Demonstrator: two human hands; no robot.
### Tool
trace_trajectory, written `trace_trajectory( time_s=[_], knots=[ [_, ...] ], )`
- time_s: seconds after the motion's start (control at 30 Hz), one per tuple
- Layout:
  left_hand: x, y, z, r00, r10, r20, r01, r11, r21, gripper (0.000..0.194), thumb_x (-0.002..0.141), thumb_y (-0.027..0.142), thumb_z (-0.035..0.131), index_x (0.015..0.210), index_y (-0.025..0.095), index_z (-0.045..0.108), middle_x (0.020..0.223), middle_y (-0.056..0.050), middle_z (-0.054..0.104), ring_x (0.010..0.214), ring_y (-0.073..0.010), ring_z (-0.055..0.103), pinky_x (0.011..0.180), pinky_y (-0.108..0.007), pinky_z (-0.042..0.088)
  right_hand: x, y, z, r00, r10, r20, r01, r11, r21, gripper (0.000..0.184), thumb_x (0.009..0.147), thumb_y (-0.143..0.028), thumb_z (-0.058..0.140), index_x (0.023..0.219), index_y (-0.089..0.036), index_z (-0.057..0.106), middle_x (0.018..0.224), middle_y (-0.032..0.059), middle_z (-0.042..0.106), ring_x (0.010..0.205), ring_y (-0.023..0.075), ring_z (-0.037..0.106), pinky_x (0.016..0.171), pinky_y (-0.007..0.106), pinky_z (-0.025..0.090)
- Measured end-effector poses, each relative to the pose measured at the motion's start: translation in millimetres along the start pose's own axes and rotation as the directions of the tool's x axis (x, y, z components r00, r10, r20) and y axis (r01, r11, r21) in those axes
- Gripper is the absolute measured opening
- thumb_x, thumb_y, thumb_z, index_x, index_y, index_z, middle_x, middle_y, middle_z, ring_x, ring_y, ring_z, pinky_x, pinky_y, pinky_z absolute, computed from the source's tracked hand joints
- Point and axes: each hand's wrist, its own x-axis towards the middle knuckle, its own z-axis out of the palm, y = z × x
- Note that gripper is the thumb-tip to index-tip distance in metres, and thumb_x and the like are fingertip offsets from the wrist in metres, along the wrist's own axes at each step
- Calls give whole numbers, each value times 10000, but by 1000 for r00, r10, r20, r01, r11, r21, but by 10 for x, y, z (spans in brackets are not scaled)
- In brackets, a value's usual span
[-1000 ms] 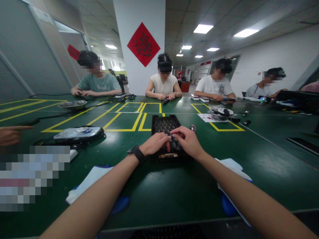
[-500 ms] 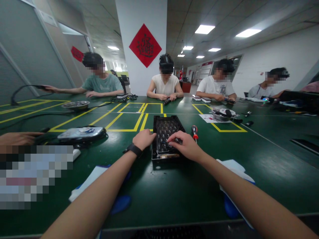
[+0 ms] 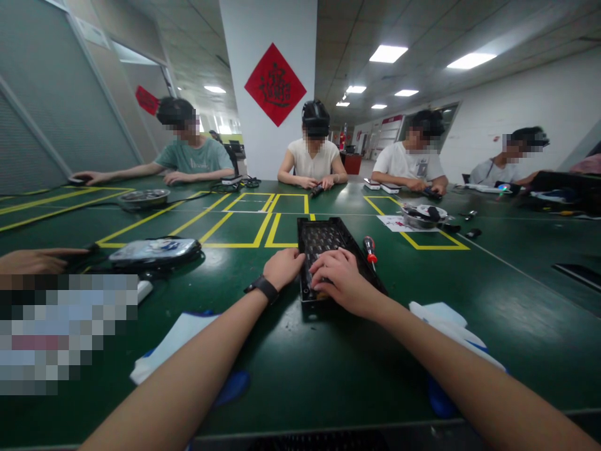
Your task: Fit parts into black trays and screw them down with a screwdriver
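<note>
A black rectangular case (image 3: 323, 238) lies on the green table in front of me, its inside covered by a dark, repeating pattern. My left hand (image 3: 284, 268), with a dark band at the wrist, grips the case's left side. Over the near half of the case hovers or rests my right hand (image 3: 340, 279); its fingers are bent but apart, and I cannot tell whether they touch the inside. They cover part of the near end. Just right of the case lies a red and black screwdriver (image 3: 370, 249), its shaft partly hidden.
White and blue gloves lie under my forearms, a left glove (image 3: 171, 341) and a right glove (image 3: 451, 326). A clear-topped pouch (image 3: 154, 250) sits left. Metal bowls stand further off, a left bowl (image 3: 143, 199) and a right bowl (image 3: 417, 219). Several people sit around the table.
The case has shifted slightly right and turned, its near end swinging right, with my left hand moving along. My right hand has gone from a near pinch to spread, bent fingers.
</note>
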Motion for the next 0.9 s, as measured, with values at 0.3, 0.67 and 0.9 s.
trace_trajectory(
  time_s=[0.3,0.67,0.9],
  knots=[
    [-3,27,-8,1000,-20,20,20,1000,10,400,837,444,326,732,177,605,841,-85,671,746,-180,600,628,-240,391,-8,50,22,998,9,58,-7,999,-36,79,787,-201,560,763,-232,628,1040,1,594,1120,192,405,1040,508,66],
    [1,14,-2,1000,-4,21,4,1000,7,414,842,457,305,722,180,588,854,-89,669,802,-201,607,656,-256,400,-20,50,-7,995,-5,96,8,1000,-27,85,799,-222,547,772,-228,627,1047,12,588,1118,201,411,1035,538,68],
    [-4,25,-2,1000,-11,20,10,1000,15,423,849,462,300,735,181,595,897,-91,674,835,-193,608,695,-251,410,-17,51,-4,995,-5,100,6,1000,-4,93,805,-208,538,767,-225,621,1030,12,603,1100,193,429,1035,534,68]
  ],
)
